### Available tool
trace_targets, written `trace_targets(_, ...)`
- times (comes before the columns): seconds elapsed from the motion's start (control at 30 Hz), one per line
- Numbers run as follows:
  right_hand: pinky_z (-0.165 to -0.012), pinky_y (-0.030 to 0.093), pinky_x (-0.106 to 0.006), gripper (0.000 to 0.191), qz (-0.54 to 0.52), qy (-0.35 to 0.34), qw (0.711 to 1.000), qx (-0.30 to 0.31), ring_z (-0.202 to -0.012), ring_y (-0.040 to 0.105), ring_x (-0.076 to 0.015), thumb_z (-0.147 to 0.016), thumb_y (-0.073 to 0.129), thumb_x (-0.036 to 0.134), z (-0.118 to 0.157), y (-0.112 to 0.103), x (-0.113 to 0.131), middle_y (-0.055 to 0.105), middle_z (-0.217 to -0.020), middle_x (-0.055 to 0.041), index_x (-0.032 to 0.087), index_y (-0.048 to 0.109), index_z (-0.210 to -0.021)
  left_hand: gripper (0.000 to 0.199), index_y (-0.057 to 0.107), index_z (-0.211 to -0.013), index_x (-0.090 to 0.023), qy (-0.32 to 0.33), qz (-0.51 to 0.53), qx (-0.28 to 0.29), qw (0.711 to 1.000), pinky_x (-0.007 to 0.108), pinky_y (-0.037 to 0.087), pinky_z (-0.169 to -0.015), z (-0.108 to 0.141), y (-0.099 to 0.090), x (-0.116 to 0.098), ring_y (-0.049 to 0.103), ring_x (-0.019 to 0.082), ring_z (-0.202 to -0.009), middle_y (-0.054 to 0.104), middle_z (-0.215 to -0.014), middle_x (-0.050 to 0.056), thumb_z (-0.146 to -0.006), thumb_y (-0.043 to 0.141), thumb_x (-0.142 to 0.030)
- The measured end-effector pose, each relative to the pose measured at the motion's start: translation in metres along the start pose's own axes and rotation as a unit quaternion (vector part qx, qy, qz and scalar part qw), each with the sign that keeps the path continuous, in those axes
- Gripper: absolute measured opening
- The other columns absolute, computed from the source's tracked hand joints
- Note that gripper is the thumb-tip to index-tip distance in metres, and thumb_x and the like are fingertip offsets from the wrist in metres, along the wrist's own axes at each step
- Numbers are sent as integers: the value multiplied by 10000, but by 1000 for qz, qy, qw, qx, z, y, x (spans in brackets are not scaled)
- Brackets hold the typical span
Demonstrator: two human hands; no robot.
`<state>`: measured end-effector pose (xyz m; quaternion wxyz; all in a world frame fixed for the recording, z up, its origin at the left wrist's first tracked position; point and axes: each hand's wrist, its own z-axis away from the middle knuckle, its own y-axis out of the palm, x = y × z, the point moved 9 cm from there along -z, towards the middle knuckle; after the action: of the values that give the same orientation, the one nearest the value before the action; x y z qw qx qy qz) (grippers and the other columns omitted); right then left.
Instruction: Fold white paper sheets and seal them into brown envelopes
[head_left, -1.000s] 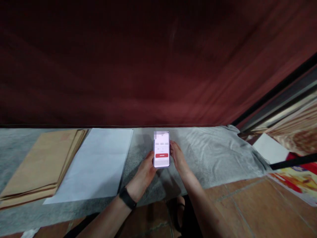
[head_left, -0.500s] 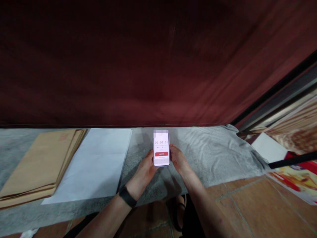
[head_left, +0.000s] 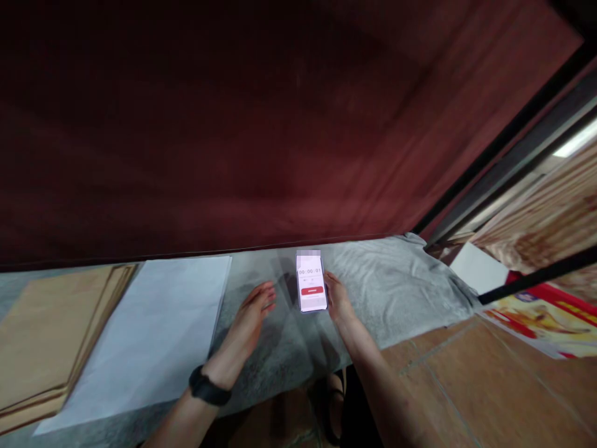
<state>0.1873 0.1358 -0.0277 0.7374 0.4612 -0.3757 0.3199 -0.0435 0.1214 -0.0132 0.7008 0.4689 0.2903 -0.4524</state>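
Observation:
My right hand (head_left: 337,296) grips a smartphone (head_left: 312,283) along its right edge. The lit screen shows a timer reading 00:00:01 and a red button. To the left of the phone, my left hand (head_left: 255,311) is apart from it, fingers partly curled and holding nothing; a black band (head_left: 209,387) circles that wrist. Left of that hand lies a stack of white paper sheets (head_left: 149,336). Farther left is a pile of brown paper envelopes (head_left: 44,336), partly cut off by the view's edge.
A grey cloth (head_left: 387,280) covers the low surface beneath these things. A dark red wall-like sheet (head_left: 261,137) rises behind it. At right are a dark metal bar (head_left: 536,283) and a colourful printed box (head_left: 550,314). Brown floor tiles (head_left: 433,373) show in front.
My left hand has let go of the phone and moved left, its fingers loosening. My right hand still holds the phone. The view has shifted slightly to the right.

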Motion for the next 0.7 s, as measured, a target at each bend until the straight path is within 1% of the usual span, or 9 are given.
trace_targets(0.1, -631, 551, -327, 164, -8, -14, 1000, -5, -700, 707, -232, -683, 736, 284, -4, -6, 5, 736, -712, 7, 217, 663, -814, 412, 746, -951, -172, 22, -7, -10, 1000, 310, 506, -826, -2, -8, -15, 672, 203, -944, 736, -1007, 70, -589, 851, -338)
trace_targets(0.23, -636, 551, -331, 166, -14, -26, 1000, -11, -696, 709, -234, -687, 734, 297, -6, -9, 7, 735, -711, 12, 222, 650, -810, 432, 745, -912, -176, 26, -24, -13, 999, 304, 515, -799, -1, -8, -23, 675, 204, -921, 741, -972, 64, -542, 869, -362)
trace_targets(0.37, -614, 546, -313, 172, -22, -30, 999, -25, -665, 698, -218, -667, 726, 295, -9, -15, 9, 741, -715, 9, 213, 662, -804, 459, 742, -900, -178, 22, -41, -11, 999, 311, 521, -795, -2, -6, -26, 672, 215, -933, 735, -1005, 72, -523, 874, -405)
trace_targets(0.47, -579, 544, -312, 186, -21, -36, 998, -38, -655, 695, -225, -654, 728, 308, -10, -23, 16, 742, -700, 6, 212, 667, -801, 468, 738, -889, -182, 43, -56, -25, 997, 315, 519, -798, -4, -11, -35, 663, 222, -949, 723, -1073, 75, -513, 871, -425)
trace_targets(0.6, -559, 541, -314, 203, -19, -53, 997, -55, -641, 692, -227, -659, 726, 326, -11, -38, 30, 745, -697, -6, 209, 671, -817, 450, 728, -919, -202, 96, -109, -49, 988, 325, 499, -833, -13, -29, -55, 645, 236, -1005, 704, -1143, 66, -557, 837, -445)
trace_targets(0.67, -554, 536, -317, 200, -10, -61, 996, -72, -629, 691, -230, -660, 721, 327, -13, -50, 38, 736, -677, -6, 209, 661, -810, 429, 719, -936, -223, 134, -160, -72, 975, 343, 479, -896, -20, -44, -70, 623, 247, -1059, 707, -1129, 45, -588, 807, -459)
trace_targets(0.7, -551, 531, -316, 194, -5, -63, 995, -82, -621, 688, -229, -662, 719, 329, -15, -57, 42, 731, -667, -5, 209, 655, -800, 403, 712, -955, -239, 163, -195, -88, 963, 353, 463, -930, -22, -52, -80, 610, 250, -1082, 710, -1108, 26, -628, 773, -466)
